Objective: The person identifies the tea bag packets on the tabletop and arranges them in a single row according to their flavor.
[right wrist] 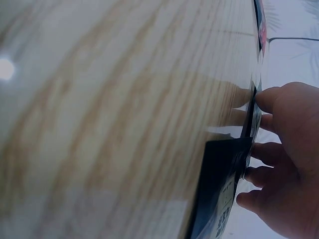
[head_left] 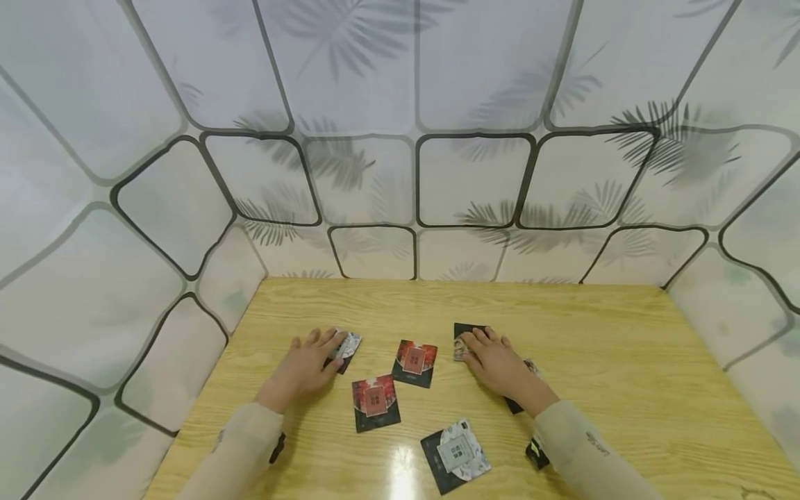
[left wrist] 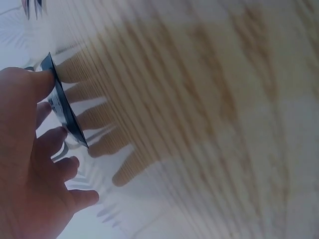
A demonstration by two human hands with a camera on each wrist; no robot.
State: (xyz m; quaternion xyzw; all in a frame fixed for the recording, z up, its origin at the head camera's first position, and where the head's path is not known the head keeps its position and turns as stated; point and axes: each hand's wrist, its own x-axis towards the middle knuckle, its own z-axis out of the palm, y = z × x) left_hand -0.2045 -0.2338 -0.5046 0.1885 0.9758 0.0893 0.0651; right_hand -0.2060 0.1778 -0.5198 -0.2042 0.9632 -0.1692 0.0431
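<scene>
My left hand (head_left: pixel 306 364) rests on a flat square black-and-white packet (head_left: pixel 351 345) at the left of the wooden table; the fingers cover part of it. In the left wrist view the thumb and fingertips touch this packet (left wrist: pixel 64 107). Toward the right, my right hand (head_left: pixel 498 364) lies with its fingers on a dark packet (head_left: pixel 461 333), partly covered. Another dark packet (head_left: pixel 515 405) sits beneath the right wrist, mostly hidden; in the right wrist view a dark packet (right wrist: pixel 212 174) lies near the fingers.
Two red-and-black packets (head_left: pixel 415 361) lie between the hands, their corners close together. A grey-white and black packet (head_left: pixel 456 455) is nearer the front. Patterned fabric walls (head_left: pixel 475 180) enclose the wooden table (head_left: pixel 600 333) at the back and sides.
</scene>
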